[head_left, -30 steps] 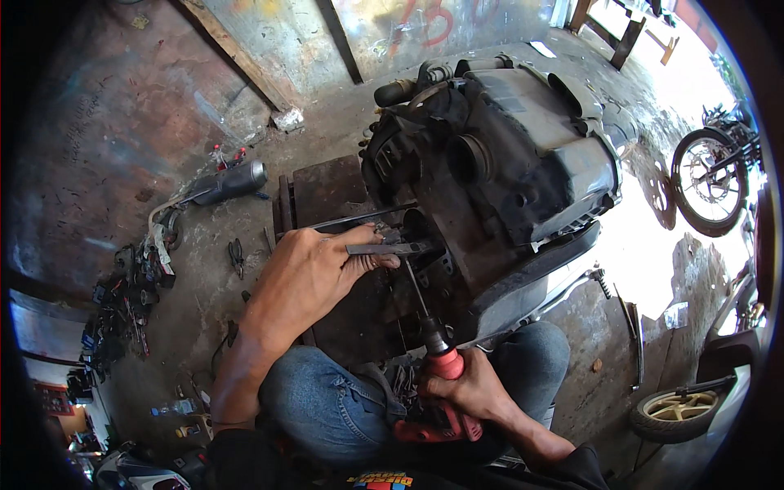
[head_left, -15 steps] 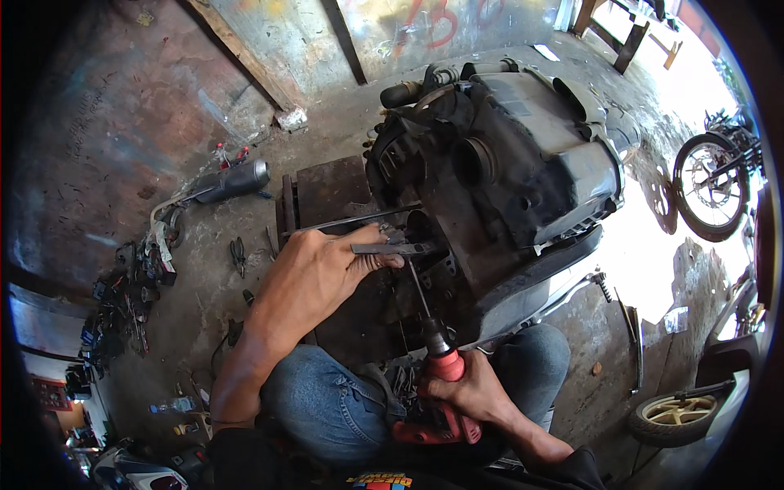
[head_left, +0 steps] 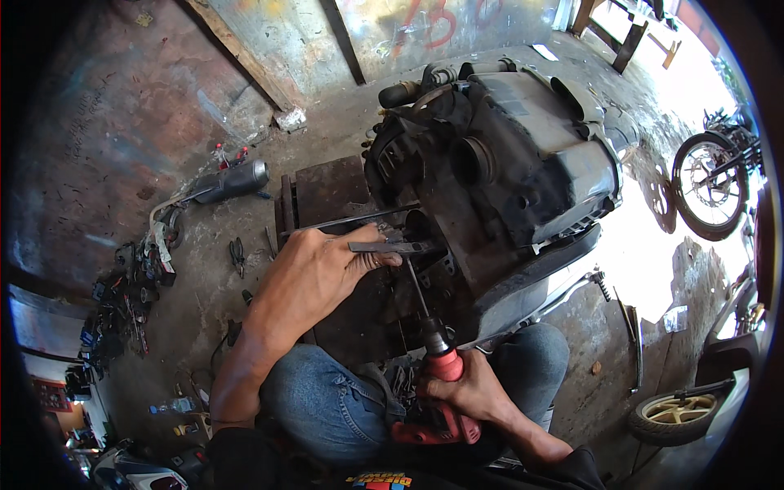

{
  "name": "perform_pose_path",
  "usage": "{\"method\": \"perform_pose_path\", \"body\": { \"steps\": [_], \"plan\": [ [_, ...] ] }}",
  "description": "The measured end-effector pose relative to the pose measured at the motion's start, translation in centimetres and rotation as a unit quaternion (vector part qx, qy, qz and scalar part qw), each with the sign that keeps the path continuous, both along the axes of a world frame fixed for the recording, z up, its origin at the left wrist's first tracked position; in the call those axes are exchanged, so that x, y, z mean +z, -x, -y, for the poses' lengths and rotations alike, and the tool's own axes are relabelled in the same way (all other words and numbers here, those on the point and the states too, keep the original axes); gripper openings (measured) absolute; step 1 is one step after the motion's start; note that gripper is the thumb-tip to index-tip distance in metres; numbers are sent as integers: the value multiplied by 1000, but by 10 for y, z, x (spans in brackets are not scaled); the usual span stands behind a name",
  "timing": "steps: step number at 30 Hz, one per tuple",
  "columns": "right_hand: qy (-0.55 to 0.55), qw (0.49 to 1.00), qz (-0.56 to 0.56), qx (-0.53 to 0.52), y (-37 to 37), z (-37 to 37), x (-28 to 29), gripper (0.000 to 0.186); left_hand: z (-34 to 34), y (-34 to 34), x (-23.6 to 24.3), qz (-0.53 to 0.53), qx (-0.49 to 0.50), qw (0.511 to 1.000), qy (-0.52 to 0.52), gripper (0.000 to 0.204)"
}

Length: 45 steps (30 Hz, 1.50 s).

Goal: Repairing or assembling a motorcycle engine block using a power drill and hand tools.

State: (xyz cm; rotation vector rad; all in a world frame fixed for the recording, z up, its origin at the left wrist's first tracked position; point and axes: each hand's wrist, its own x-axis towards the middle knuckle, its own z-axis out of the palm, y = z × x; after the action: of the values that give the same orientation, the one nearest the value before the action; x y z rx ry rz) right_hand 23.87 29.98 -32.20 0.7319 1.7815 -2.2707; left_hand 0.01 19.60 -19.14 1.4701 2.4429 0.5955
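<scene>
Floor: grey, stained concrete (head_left: 200,286), with a painted wall (head_left: 490,31) at the far side.
Left hand (head_left: 306,265): fingers closed on a flat grey metal bar (head_left: 377,247), the thumb just below it; some fingertips are hidden.
Right hand (head_left: 469,388): fingers clenched round the grip of a red drill (head_left: 443,365), between the person's jeans-clad knees (head_left: 327,400).
Drill bit (head_left: 419,290): long and thin, pointing away from the person, its tip close by the bar; whether they touch, I cannot tell.
Metal bar: above a dark slab (head_left: 329,181), in front of a bulky black housing (head_left: 531,151).
Left side: pliers (head_left: 237,258), a dark muffler (head_left: 233,181) and a heap of dark parts (head_left: 122,306) on the concrete.
Right side: a motorcycle wheel (head_left: 683,206) upright; nearer, a gold-spoked wheel (head_left: 660,427).
</scene>
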Motion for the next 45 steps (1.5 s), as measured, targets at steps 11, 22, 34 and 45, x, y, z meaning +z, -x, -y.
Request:
{"method": "perform_pose_path", "body": {
  "steps": [11, 22, 34, 45],
  "plan": [
    [-1, 1000, -5, 14, 1, -1, 2, 24, 1, 0, -1, 2, 7, 1000, 2, 29],
    [7, 998, 20, 57, 1, -5, 0, 28, -1, -1, 1, -9, 16, 1000, 12, 29],
    [8, 998, 17, 58, -1, -4, -3, 26, -1, 0, 1, 2, 9, 1000, 15, 30],
    [-3, 1000, -14, 21, 0, -1, 0, 23, -1, -1, 1, 5, -5, 1000, -9, 30]
  ]
}}
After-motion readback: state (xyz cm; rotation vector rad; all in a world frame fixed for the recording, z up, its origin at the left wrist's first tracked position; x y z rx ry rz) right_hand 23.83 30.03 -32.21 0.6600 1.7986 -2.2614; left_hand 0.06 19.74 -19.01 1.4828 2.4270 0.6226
